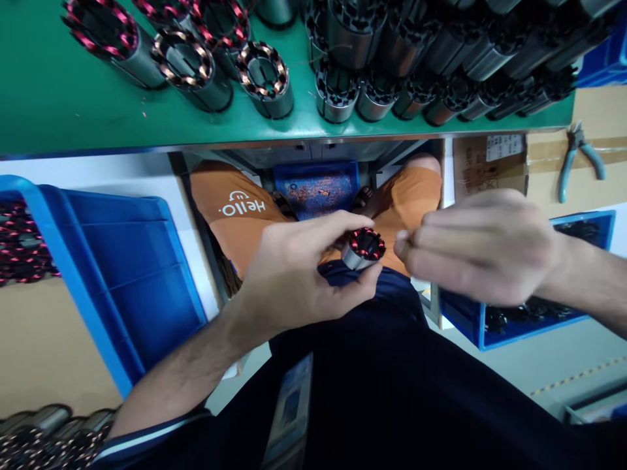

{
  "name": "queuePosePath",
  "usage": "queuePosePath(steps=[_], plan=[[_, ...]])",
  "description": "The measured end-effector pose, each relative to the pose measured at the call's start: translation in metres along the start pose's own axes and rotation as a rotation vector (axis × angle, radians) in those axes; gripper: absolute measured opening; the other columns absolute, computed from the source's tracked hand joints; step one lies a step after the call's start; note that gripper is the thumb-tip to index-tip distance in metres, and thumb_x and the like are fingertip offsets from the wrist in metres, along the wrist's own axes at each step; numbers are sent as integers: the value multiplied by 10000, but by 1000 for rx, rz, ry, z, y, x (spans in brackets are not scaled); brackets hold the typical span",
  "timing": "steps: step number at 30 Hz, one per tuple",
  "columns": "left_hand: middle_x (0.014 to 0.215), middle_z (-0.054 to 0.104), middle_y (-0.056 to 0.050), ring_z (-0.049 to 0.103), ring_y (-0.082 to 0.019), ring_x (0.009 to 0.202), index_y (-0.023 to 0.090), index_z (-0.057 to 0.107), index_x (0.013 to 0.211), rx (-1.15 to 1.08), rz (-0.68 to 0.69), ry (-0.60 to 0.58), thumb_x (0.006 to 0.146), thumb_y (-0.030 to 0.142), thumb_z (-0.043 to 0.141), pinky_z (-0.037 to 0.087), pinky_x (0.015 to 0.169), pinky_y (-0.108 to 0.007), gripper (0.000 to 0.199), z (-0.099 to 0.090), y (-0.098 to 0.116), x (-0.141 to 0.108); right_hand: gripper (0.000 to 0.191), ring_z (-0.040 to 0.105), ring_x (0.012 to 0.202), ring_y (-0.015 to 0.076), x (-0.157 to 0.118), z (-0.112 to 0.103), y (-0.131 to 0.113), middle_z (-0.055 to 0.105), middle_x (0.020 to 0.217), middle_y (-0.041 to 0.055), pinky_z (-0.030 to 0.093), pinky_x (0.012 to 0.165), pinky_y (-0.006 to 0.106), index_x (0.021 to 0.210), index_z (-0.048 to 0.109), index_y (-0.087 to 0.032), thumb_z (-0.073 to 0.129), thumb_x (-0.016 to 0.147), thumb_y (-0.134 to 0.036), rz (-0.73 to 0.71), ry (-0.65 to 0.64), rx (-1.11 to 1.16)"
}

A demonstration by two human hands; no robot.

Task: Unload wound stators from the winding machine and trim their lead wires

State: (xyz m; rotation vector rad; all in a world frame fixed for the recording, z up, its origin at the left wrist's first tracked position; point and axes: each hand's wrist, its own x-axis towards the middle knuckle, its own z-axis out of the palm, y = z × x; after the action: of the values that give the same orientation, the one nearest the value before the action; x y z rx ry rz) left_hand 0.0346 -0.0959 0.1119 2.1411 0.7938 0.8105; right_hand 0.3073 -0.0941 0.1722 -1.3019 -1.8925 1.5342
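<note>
A small motor stator [360,260], a silver cylinder with pinkish-red windings round its rim, is gripped by my left hand [298,267] above my lap. Thumb and fingers clasp it from opposite sides, with its open end tilted up towards me. Just right of it, apart from the stator, is my right hand [484,251], blurred by motion. Its fingers are curled together with the thumb tip at the left; whatever they may pinch is too small or blurred to make out.
Stators with red windings [105,29], copper-wound stators [264,72] and bare stator cores [337,91] stand on the green bench [98,124]. Blue bins [132,261] flank me, another blue tray [318,171] lies below the bench. Pliers [578,156] rest on cardboard at right.
</note>
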Motion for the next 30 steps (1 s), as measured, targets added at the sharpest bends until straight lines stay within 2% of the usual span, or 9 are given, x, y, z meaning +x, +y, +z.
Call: queuePosePath(steps=[4, 9, 13, 16, 19, 21, 23, 27, 30], plan=[[1270, 914, -9, 908, -220, 1084, 284, 842, 1329, -161, -97, -7, 1067, 253, 853, 773, 1002, -351, 264, 1, -2, 0, 385, 474, 586, 112, -5, -17, 0, 635, 662, -39, 321, 496, 318, 764, 747, -260, 1069, 918, -403, -57, 40, -74], [1395, 891, 8, 891, -183, 1240, 325, 822, 1229, 46, 144, 168, 1140, 201, 844, 734, 1226, -378, 154, 2, -2, 0, 404, 768, 728, 178, -2, -20, 26, 820, 841, 48, 638, 641, 299, 879, 863, -215, 1010, 987, -575, 277, -186, 457], [1330, 911, -14, 909, -182, 1213, 264, 835, 1208, 260, 445, 186, 1103, 144, 832, 729, 1250, -372, 160, 3, -5, 4, 304, 677, 507, 127, -1, -2, 33, 830, 790, 6, 490, 438, 238, 962, 858, -226, 980, 1007, -500, 531, -458, 711], [1158, 916, -13, 919, -208, 1043, 223, 835, 1271, 228, 426, 150, 1057, 236, 829, 762, 1171, -380, 215, 6, -8, 6, 262, 594, 471, 95, -3, 7, 25, 760, 713, -47, 405, 419, 239, 847, 760, -244, 938, 1009, -348, 372, -319, 518], [1057, 895, 8, 883, -177, 880, 213, 813, 1263, 14, 68, 16, 998, 267, 832, 770, 943, -290, 272, 8, -8, 4, 420, 430, 511, 95, -4, 4, 12, 563, 604, -48, 235, 450, 304, 692, 646, -248, 892, 1024, -323, 24, -64, -41], [1142, 907, 11, 887, -170, 932, 238, 818, 1290, -125, -94, -48, 1004, 226, 843, 746, 892, -264, 287, 6, -9, 3, 456, 349, 550, 112, -3, -7, 6, 481, 594, -33, 188, 498, 351, 667, 637, -243, 899, 1030, -336, -150, 22, -295], [1241, 907, -8, 897, -194, 1070, 261, 825, 1328, -153, -62, -16, 1037, 203, 870, 753, 986, -298, 299, 4, -10, 1, 418, 413, 594, 105, -2, -19, 7, 540, 652, -35, 288, 532, 333, 704, 685, -239, 995, 966, -342, -177, 39, -222], [1357, 883, -26, 870, -179, 1229, 284, 815, 1254, -11, 138, 134, 1092, 178, 889, 686, 1274, -359, 207, 9, -11, -1, 377, 756, 783, 171, -1, -26, 22, 819, 894, 63, 607, 666, 296, 851, 852, -215, 1039, 963, -523, 136, -93, 310], [1211, 886, 54, 879, -127, 1054, 305, 791, 1162, 26, 196, 256, 1139, 167, 805, 672, 1325, -397, 140, 14, -9, 1, 458, 795, 666, 199, -2, -10, 35, 870, 885, 93, 619, 547, 290, 976, 916, -210, 1020, 956, -656, 408, -278, 557]])
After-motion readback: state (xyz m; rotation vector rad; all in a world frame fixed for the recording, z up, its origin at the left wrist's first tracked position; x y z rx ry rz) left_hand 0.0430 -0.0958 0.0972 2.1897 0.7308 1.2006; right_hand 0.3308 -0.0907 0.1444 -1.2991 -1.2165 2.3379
